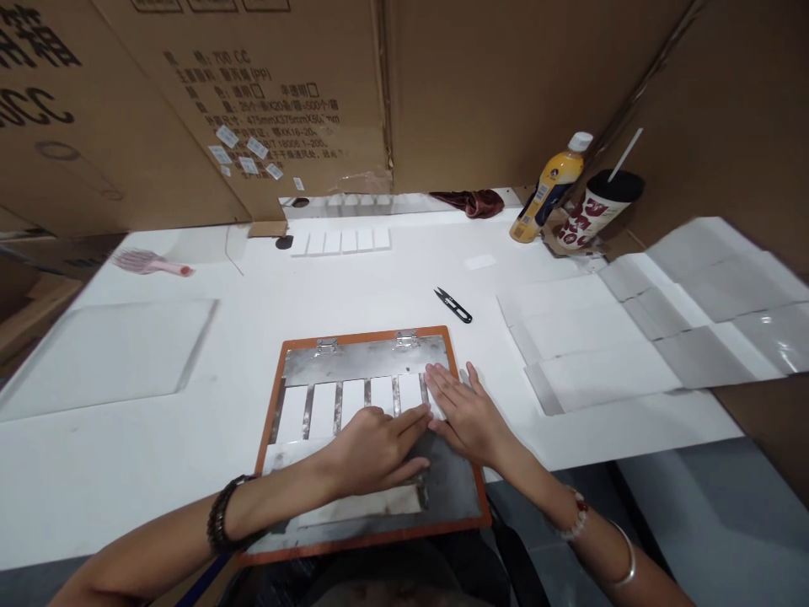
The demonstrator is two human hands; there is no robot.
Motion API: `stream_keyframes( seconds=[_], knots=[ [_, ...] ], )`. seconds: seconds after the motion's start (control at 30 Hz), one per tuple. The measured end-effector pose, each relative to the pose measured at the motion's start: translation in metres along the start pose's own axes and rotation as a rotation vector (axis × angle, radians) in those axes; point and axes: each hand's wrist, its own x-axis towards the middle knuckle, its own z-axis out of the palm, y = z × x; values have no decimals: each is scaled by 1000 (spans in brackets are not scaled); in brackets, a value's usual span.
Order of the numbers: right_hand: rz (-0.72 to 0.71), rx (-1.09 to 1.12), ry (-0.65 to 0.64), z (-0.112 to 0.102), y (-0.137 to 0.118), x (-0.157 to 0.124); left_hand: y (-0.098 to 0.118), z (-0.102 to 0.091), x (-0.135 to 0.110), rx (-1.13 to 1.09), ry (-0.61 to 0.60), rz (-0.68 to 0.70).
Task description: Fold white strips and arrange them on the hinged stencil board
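Note:
A metal plate with an orange rim (363,348) lies at the table's front edge. A row of white rectangular pieces (325,406) sits on it, separated by narrow dark metal strips. My left hand (383,447) reaches across the plate, fingers stretched toward the right end of the row. Flat over the rightmost part of the row rests my right hand (464,417), its fingertips beside the left hand's and partly hiding a white piece. Neither hand grips anything. Below the left forearm, a pale strip (363,508) lies across the lower plate.
Black thread snips (453,305) lie beyond the plate. White pieces (342,242) stand in a row at the back. A yellow bottle (551,190) and a lidded cup (603,209) stand back right. Grey-white sheets (594,337) lie right, a pink brush (152,263) left. Cardboard (506,84) walls the back.

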Motion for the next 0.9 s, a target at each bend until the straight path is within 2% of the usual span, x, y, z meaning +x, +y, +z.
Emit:
stream_keyframes(
  seconds=[0.2,0.37,0.5,0.67,0.8,0.9],
  knots=[
    [-39,-23,-54,-4,-8,-11,-9,-2,-27,-123,73,-147],
    [-44,-45,-135,-3,-14,-14,-11,4,-56,-185,140,-275],
    [-59,-77,-110,-3,-13,-12,-3,10,-74,-208,237,-344],
    [-3,-125,-27,5,-8,-13,7,21,-102,-122,279,-408],
    [-11,-164,-35,12,-5,-15,-6,32,-133,-48,391,-533],
    [9,-177,-17,11,-8,-21,-24,36,-151,-59,378,-555]
  ],
)
